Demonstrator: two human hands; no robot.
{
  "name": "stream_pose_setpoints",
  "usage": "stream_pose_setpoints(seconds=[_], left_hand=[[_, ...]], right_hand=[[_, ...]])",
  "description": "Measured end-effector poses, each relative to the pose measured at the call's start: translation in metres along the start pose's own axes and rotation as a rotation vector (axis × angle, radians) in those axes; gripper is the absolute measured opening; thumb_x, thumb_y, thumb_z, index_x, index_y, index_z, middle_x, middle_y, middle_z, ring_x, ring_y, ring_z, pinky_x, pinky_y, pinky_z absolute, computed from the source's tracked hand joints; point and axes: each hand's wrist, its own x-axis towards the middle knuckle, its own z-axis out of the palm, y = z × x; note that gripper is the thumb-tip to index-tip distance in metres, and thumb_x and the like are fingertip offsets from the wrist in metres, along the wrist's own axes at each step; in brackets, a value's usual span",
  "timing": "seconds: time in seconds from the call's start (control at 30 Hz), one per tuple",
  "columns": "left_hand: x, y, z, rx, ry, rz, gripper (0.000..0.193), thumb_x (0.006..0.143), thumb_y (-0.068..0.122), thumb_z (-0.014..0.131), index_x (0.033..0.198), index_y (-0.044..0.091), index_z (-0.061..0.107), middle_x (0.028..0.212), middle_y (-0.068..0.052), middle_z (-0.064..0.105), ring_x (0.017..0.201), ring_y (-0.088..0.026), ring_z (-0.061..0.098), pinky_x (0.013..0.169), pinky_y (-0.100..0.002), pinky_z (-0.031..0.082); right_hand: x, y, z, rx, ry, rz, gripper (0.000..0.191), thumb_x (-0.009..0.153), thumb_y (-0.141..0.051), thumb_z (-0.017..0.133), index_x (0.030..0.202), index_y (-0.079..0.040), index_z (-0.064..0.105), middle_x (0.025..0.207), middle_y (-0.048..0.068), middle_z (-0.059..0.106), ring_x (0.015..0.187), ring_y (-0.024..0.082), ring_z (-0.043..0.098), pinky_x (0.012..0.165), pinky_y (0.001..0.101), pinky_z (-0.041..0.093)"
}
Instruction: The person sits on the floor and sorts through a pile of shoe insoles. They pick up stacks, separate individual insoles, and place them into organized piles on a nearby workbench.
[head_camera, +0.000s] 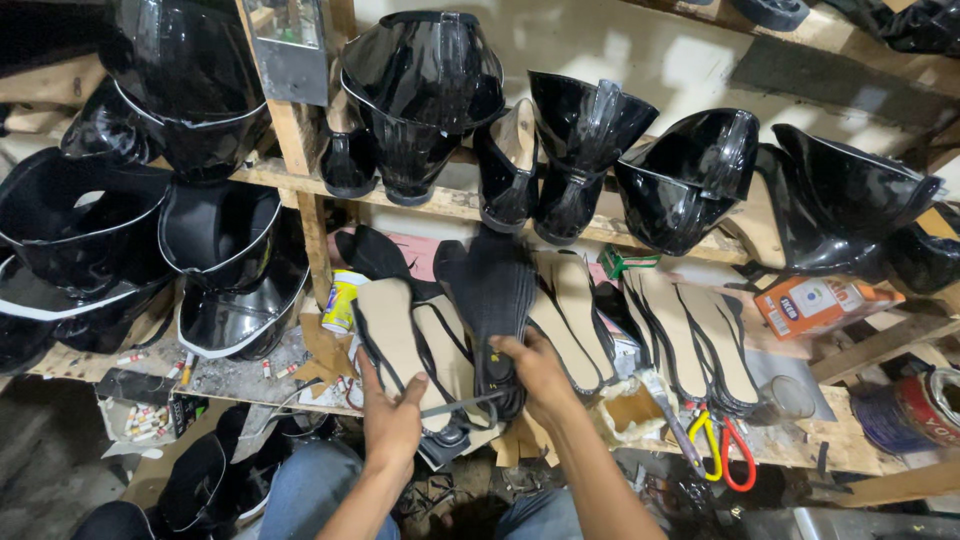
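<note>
Two hands work on shoe soles at a crowded wooden table.

At lower centre, the left hand (392, 415) presses on a tan insole (392, 325), fingers closed over a thin black strap (462, 404). The right hand (535, 368) grips the lower end of a black sole stack (492, 290). More tan insoles (690, 340) fan out to the right, edges overlapping, leaving little open room. Yellow and red scissors (722, 450) lie near the table's front edge. Glossy black shoe uppers (425, 80) fill the shelf above.

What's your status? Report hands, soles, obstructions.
Left hand gripping tan insole. Right hand on black sole stack. More insoles alongside; scissors to the right, apart.
</note>
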Motion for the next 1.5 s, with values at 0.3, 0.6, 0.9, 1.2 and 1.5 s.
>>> stream_pose_setpoints(seconds=[0.3, 0.6, 0.9, 1.2, 1.5], left_hand=[[0.012, 0.003, -0.006, 0.852, -0.027, 0.921, 0.073, 0.084, 0.017, 0.079, 0.148, 0.008, 0.044, 0.137, -0.027, 0.056, 0.128, -0.041, 0.054, 0.109, -0.047, 0.042], [0.002, 0.013, 0.002, 0.618, -0.373, 0.513, 0.049, 0.095, 0.026, 0.061, 0.142, 0.013, 0.059, 0.142, -0.009, 0.066, 0.135, -0.026, 0.061, 0.114, -0.039, 0.043], [0.002, 0.015, -0.002, -0.418, -0.514, -0.410, 0.059, 0.105, 0.056, 0.045, 0.142, 0.012, 0.059, 0.121, -0.011, 0.070, 0.104, -0.026, 0.066, 0.073, -0.045, 0.051], [-0.007, 0.015, -0.012, -0.688, -0.500, -0.242, 0.048, 0.098, 0.033, 0.057, 0.138, 0.008, 0.053, 0.124, -0.010, 0.069, 0.111, -0.021, 0.068, 0.098, -0.041, 0.055], [-0.010, 0.016, -0.017, -0.703, -0.458, -0.194, 0.049, 0.095, 0.028, 0.063, 0.138, 0.005, 0.053, 0.125, -0.013, 0.067, 0.112, -0.025, 0.069, 0.095, -0.044, 0.058]], right_hand=[[0.001, 0.004, 0.002, -0.066, 0.229, -0.434, 0.036, 0.089, -0.015, 0.067, 0.121, 0.001, 0.061, 0.109, 0.009, 0.072, 0.094, 0.015, 0.067, 0.085, 0.0283, 0.054], [-0.010, -0.034, 0.016, 0.211, 0.337, -0.279, 0.038, 0.091, -0.015, 0.063, 0.125, -0.001, 0.055, 0.102, 0.010, 0.067, 0.084, 0.023, 0.067, 0.075, 0.0384, 0.057], [-0.130, -0.012, 0.041, -1.080, -0.179, -0.794, 0.076, 0.084, -0.026, 0.080, 0.149, -0.005, 0.048, 0.141, 0.019, 0.052, 0.131, 0.038, 0.050, 0.104, 0.0512, 0.039], [-0.137, 0.043, 0.045, -0.736, -0.136, -0.627, 0.101, 0.079, -0.015, 0.088, 0.157, 0.001, 0.025, 0.150, 0.033, 0.037, 0.144, 0.039, 0.034, 0.114, 0.0463, 0.030], [-0.140, 0.036, 0.029, -0.408, -0.121, -0.497, 0.104, 0.082, -0.006, 0.078, 0.164, -0.006, 0.014, 0.158, 0.024, 0.046, 0.142, 0.034, 0.050, 0.114, 0.0393, 0.039]])
